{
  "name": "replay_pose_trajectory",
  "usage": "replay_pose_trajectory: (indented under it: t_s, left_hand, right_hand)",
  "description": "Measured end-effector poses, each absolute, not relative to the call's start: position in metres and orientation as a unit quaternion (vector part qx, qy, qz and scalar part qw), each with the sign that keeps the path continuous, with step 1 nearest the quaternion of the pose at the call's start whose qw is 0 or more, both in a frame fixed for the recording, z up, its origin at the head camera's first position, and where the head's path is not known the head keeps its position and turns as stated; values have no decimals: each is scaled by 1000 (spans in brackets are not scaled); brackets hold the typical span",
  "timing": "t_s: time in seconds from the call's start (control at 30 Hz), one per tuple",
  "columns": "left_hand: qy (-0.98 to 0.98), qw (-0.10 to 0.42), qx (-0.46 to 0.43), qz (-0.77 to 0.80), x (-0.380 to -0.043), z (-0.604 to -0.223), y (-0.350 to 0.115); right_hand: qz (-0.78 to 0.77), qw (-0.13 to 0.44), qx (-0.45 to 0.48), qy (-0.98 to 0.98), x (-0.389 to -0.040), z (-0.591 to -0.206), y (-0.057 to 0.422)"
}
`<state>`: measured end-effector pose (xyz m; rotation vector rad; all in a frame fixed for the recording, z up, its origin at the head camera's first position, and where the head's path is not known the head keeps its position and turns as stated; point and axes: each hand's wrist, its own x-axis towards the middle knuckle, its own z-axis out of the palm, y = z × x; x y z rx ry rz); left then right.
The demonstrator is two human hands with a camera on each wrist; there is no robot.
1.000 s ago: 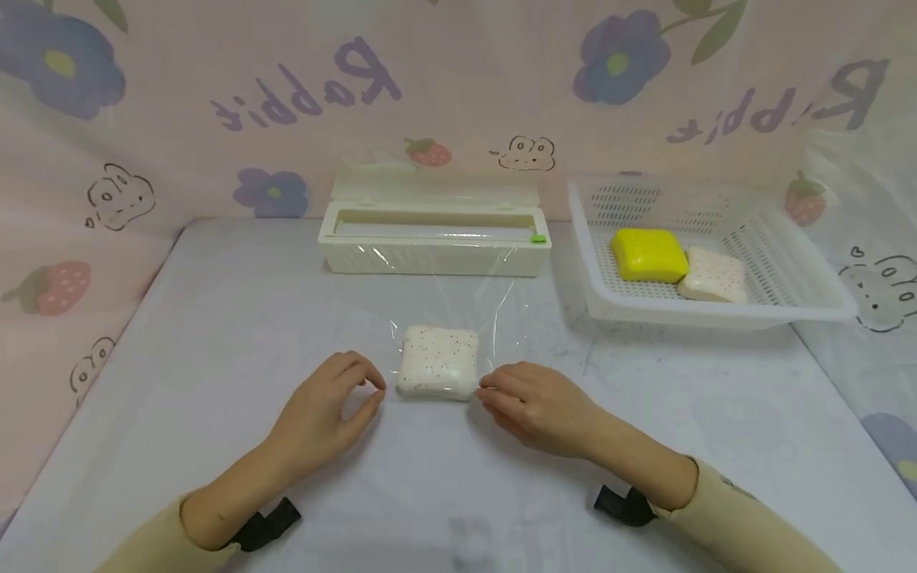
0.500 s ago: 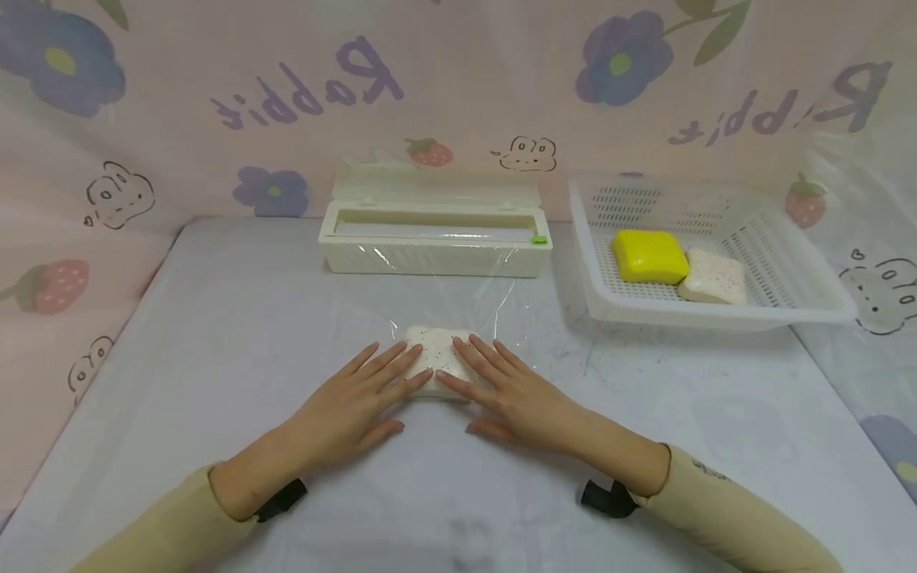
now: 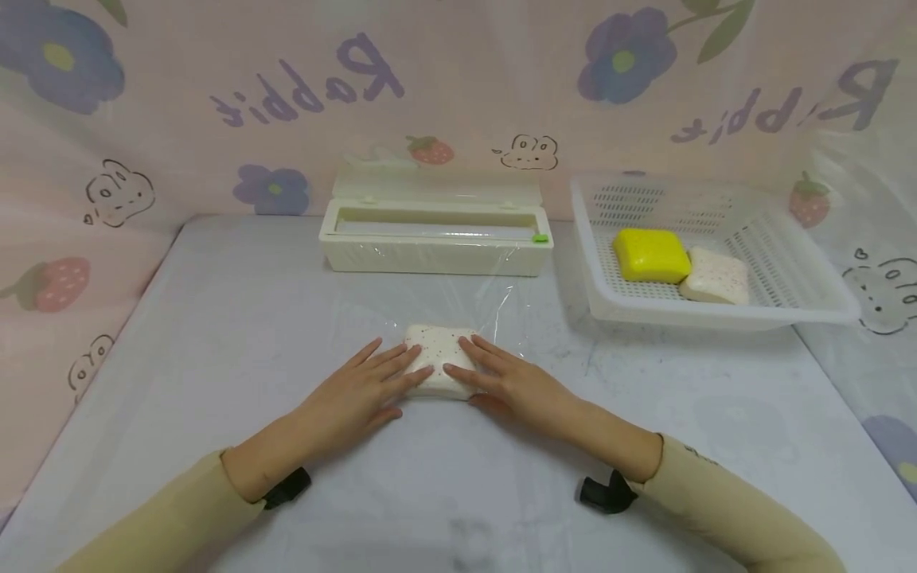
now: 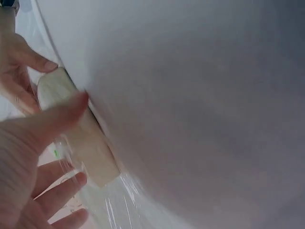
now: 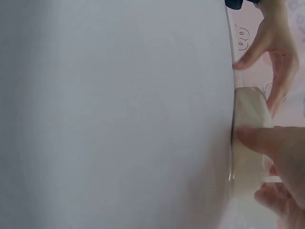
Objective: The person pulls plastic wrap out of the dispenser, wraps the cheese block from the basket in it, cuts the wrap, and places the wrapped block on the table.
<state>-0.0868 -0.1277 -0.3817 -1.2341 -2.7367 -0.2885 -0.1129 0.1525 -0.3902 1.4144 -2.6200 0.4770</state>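
Note:
A white bar of soap with dark specks (image 3: 442, 341) lies at the middle of the table under clear cling film (image 3: 466, 298). My left hand (image 3: 344, 398) rests its spread, straight fingertips on the left part of the bar, thumb apart on the near side. From the right, my right hand (image 3: 526, 390) lays its extended fingers on the bar's other half, its thumb by the near right corner. Both wrist views show the bar's near side (image 4: 93, 152) with a thumb close to it. The film leads back to a cream dispenser box (image 3: 437, 256), whose lid stands up.
At the back right stands a white perforated basket (image 3: 716, 316). A yellow soap bar (image 3: 652, 255) and a pale speckled bar (image 3: 716, 276) lie inside it. A printed curtain (image 3: 458, 95) hangs behind and beside the white table (image 3: 215, 302).
One second ago both hands were at the bar's two sides with bent fingers. They have since moved inward onto its top and spread out. Over the last half second they shift only slightly.

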Motion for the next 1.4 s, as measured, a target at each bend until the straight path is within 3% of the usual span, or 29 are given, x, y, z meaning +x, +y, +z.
replay_pose_trajectory:
  t_s: [0.3, 0.77, 1.4]
  left_hand:
    - [-888, 115, -425, -136, -99, -383, -122]
    - [-860, -9, -309, -406, -128, -374, -133]
    - [-863, -126, -106, -478, -191, -373, -123]
  right_hand:
    - [198, 71, 488, -847, -122, -388, 155]
    - [424, -61, 413, -804, -156, -378, 161]
    - [557, -203, 217, -775, -223, -386, 153]
